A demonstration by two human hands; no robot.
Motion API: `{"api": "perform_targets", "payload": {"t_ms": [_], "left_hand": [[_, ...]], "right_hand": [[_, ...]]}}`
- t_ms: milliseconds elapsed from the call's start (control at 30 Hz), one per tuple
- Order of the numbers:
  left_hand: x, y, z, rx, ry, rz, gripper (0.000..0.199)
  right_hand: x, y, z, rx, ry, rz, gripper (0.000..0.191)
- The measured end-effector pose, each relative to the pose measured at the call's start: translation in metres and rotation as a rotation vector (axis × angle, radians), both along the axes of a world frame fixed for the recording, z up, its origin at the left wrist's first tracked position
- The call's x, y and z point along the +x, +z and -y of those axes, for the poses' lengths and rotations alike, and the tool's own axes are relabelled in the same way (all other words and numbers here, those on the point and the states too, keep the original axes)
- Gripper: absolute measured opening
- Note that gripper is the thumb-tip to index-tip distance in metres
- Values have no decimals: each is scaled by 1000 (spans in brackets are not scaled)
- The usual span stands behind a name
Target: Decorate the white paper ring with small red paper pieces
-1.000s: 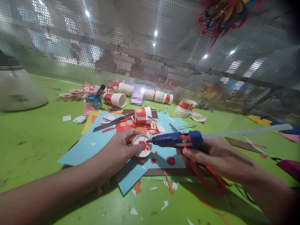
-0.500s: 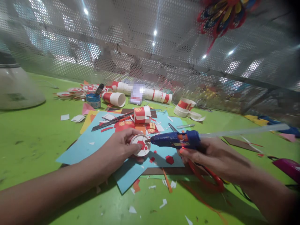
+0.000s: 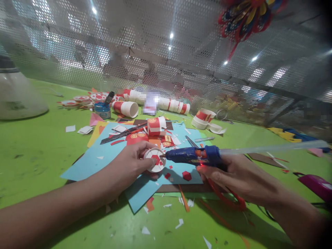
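Note:
A round white paper cup base [image 3: 158,167] with red shapes on it is held in my left hand [image 3: 137,159], the thumb lying over its face. My right hand [image 3: 230,176] grips a blue glue gun [image 3: 190,155] with a long clear glue stick out of its back. The gun's nozzle is at the right part of the cup base; whether it touches cannot be made out. Light blue paper [image 3: 103,159] lies beneath, with a red hexagon [image 3: 186,176] and smaller red pieces. Red-handled scissors [image 3: 233,202] lie partly under my right hand.
Cut red-and-white cups [image 3: 157,126] and a black cutter [image 3: 116,135] lie beyond my hands. Farther back are a blue jar [image 3: 102,111], decorated discs [image 3: 98,97] and a row of cups [image 3: 173,104]. A magenta object [image 3: 315,185] sits at the right, a large pale container [image 3: 19,97] at the left.
The whole view has shifted very slightly. Both hands keep the same holds, and the nozzle stays at the right part of the cup base.

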State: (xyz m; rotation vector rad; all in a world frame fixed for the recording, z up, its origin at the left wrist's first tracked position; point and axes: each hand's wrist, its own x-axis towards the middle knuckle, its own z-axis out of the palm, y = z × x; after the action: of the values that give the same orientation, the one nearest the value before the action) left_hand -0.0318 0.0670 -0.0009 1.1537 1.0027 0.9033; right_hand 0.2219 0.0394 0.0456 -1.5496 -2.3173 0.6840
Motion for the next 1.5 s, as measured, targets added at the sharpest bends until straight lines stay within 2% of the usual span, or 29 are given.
{"api": "perform_targets", "payload": {"t_ms": [267, 533, 833, 1233, 1333, 1500], "left_hand": [[-1, 1, 0, -40, 13, -4, 27], [-1, 3, 0, -62, 3, 6, 23], [0, 3, 0, -86, 8, -5, 22], [0, -1, -2, -45, -1, 0, 23], [0, 1, -2, -42, -8, 15, 23], [-1, 1, 0, -31, -11, -6, 26]], "right_hand": [[-6, 5, 3, -14, 28, -30, 44], [-10, 9, 8, 85, 24, 25, 42], [-12, 11, 11, 231, 109, 149, 34], [-13, 14, 13, 322, 242, 114, 18], [-6, 18, 13, 319, 158, 53, 22], [19, 19, -1, 378, -178, -79, 38]]}}
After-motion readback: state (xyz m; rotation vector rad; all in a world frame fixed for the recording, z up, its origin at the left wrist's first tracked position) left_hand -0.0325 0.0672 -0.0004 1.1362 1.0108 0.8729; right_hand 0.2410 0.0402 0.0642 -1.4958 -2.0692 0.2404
